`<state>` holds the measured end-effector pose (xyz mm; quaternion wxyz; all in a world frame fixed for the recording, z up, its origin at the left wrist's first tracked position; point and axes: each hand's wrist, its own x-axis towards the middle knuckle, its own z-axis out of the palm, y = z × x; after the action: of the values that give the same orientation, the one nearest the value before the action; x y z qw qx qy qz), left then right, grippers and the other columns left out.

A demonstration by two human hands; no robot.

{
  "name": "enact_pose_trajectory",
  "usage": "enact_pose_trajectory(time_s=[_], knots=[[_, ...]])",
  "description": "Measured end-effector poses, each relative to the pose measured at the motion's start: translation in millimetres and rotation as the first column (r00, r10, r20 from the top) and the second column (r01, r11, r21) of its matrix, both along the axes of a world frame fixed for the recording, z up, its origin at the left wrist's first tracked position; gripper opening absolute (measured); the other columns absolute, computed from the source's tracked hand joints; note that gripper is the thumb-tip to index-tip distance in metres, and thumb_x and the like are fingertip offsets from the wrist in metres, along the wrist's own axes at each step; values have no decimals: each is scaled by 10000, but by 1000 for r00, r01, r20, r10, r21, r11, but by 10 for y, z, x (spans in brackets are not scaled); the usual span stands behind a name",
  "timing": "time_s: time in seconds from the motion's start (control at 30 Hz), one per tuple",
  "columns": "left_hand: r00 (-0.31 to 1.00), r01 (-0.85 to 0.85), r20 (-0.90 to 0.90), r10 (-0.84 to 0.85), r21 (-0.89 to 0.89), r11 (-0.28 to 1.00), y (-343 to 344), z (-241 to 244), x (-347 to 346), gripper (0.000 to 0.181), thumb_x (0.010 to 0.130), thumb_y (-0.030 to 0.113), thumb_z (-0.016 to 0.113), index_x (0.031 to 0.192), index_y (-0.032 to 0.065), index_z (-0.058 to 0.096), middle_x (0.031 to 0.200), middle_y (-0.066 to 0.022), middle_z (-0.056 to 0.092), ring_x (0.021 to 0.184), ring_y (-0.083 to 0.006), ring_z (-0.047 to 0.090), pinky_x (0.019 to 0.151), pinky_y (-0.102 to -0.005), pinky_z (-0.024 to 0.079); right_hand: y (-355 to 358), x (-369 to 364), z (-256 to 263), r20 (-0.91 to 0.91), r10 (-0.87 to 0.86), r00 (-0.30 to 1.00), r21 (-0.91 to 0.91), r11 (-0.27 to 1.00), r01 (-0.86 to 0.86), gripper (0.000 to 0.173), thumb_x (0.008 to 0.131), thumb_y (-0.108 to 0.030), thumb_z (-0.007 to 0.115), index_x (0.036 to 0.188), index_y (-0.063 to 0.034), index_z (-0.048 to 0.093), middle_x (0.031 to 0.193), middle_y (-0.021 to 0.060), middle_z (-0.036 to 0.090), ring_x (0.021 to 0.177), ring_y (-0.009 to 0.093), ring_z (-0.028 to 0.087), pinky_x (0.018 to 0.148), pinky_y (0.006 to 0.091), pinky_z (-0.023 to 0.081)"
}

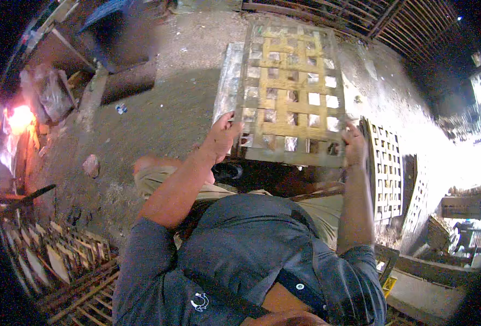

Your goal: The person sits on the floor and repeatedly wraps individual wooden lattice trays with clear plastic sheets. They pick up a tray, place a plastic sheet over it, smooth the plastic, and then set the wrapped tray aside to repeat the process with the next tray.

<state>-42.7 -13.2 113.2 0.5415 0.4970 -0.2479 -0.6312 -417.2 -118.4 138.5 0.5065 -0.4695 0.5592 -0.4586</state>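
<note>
Before me is a rectangular lattice panel (299, 94), tan and yellowish, with rows of square openings and a darker frame. My left hand (225, 133) is at the near part of its left edge, fingers closed on the frame. On the opposite side, my right hand (354, 140) grips the right edge; that hand is slightly blurred. A pale grey board (229, 77) shows along the panel's left side, partly hidden by it. What supports the panel from below is hidden, and the space under its near edge is dark.
More lattice panels (388, 171) stand to my right. An orange glow (20, 120) shines at the far left. A stone-like lump (91, 166) and litter (120, 108) lie on the dirt floor (175, 98). Slatted racks (57, 256) stand at lower left, a slatted structure (407, 28) at upper right.
</note>
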Motion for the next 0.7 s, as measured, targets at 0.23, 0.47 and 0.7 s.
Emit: enact_pose_trajectory(time_s=[0.23, 0.47, 0.7], knots=[[813, -94, 575, 86, -16, 995, 54, -142, 328, 572, 906, 123, 583, 1426, -9, 384, 1115, -138, 643, 943, -194, 623, 796, -328, 523, -111, 410, -661, -460, 88, 883, -119, 980, -159, 564, 850, -244, 680, 1335, 11, 549, 995, 66, 693, 835, 129, 606, 767, 276, 484], [461, -1, 856, -232, 262, 965, 50, -892, 463, 669, 909, 336, 599, 1425, -25, 374, 1255, -276, 590, 1169, -401, 573, 1001, -438, 440, -95, 536, -1139, -758, 260, 599, 114, 956, -270, 657, 905, -332, 603, 1426, 13, 403, 1457, 234, 414, 1377, 347, 371, 1156, 411, 282], [500, -49, 819, -282, 351, 935, 78, -1040, 362, 680, 947, 345, 547, 1477, 3, 295, 1383, -288, 485, 1283, -412, 484, 1067, -436, 376, 125, 571, -1613, -704, 142, 696, -86, 956, -282, 743, 919, -300, 606, 1508, -17, 252, 1576, 184, 249, 1455, 306, 256, 1173, 361, 247]])
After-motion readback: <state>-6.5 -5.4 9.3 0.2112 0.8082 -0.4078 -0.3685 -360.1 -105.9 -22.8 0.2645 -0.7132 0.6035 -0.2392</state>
